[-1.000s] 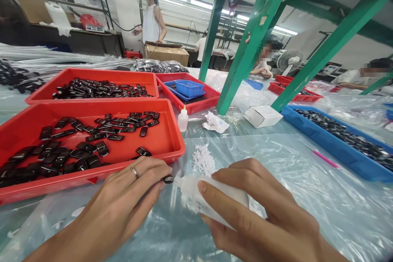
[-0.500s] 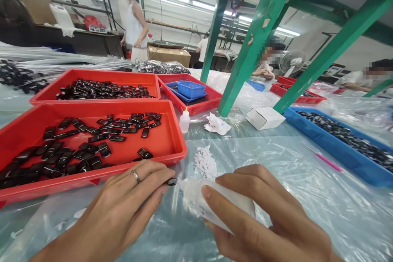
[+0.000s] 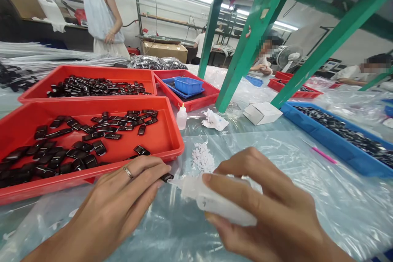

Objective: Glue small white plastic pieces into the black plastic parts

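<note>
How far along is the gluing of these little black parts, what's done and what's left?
Done: I can't tell which trays hold finished pieces. In hand: the left hand pinches one small black part while the right hand aims the squeeze bottle with its nozzle at that part. Left: the near red tray holds many loose black parts, and the far red tray a denser pile.

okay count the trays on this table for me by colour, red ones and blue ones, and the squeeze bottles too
Red trays: 4
Blue trays: 4
Squeeze bottles: 2, one standing, one in the right hand
Total: 10
</note>
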`<control>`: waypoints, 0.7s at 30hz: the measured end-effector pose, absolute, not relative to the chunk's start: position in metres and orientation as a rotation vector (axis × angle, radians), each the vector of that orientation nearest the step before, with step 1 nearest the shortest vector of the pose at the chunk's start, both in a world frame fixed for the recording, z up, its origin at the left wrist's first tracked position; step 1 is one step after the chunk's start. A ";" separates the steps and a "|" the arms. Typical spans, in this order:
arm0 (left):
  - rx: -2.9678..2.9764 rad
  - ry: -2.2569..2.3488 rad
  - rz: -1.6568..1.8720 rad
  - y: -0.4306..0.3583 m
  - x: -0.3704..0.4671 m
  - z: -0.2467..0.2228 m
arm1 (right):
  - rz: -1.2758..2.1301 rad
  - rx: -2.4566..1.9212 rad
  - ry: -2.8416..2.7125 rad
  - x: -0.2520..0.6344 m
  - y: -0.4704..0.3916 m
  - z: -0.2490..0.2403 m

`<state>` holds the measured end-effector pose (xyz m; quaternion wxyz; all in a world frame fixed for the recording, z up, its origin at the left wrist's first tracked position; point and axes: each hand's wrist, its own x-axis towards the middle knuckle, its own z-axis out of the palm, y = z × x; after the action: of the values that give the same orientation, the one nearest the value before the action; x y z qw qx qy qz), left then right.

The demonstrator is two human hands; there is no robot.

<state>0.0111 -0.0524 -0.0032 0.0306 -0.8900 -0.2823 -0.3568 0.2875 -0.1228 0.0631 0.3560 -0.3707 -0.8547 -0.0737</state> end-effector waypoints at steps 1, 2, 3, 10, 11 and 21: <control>-2.745 -0.889 -1.112 -0.052 0.011 -0.004 | -0.129 -0.952 -2.160 0.291 -0.118 0.065; -2.756 -0.918 -1.122 -0.052 0.010 -0.005 | -0.065 -0.951 -2.110 0.295 -0.113 0.067; -2.770 -0.956 -1.134 -0.052 0.010 -0.007 | 0.005 -0.965 -2.053 0.299 -0.107 0.068; -2.865 -1.067 -1.289 -0.052 0.013 -0.016 | 0.615 -1.162 -1.596 0.335 -0.044 0.039; -2.881 -1.084 -1.320 -0.052 0.015 -0.014 | 0.639 -1.227 -1.558 0.340 -0.035 0.030; -2.610 -1.244 -1.603 -0.029 -0.036 0.022 | 0.172 -1.393 -1.594 0.367 0.003 -0.003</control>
<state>-0.0359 -0.0287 0.0223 -0.0820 -0.7867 -0.3750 -0.4834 0.3674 0.0034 -0.0026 0.4873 -0.5726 -0.6554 0.0709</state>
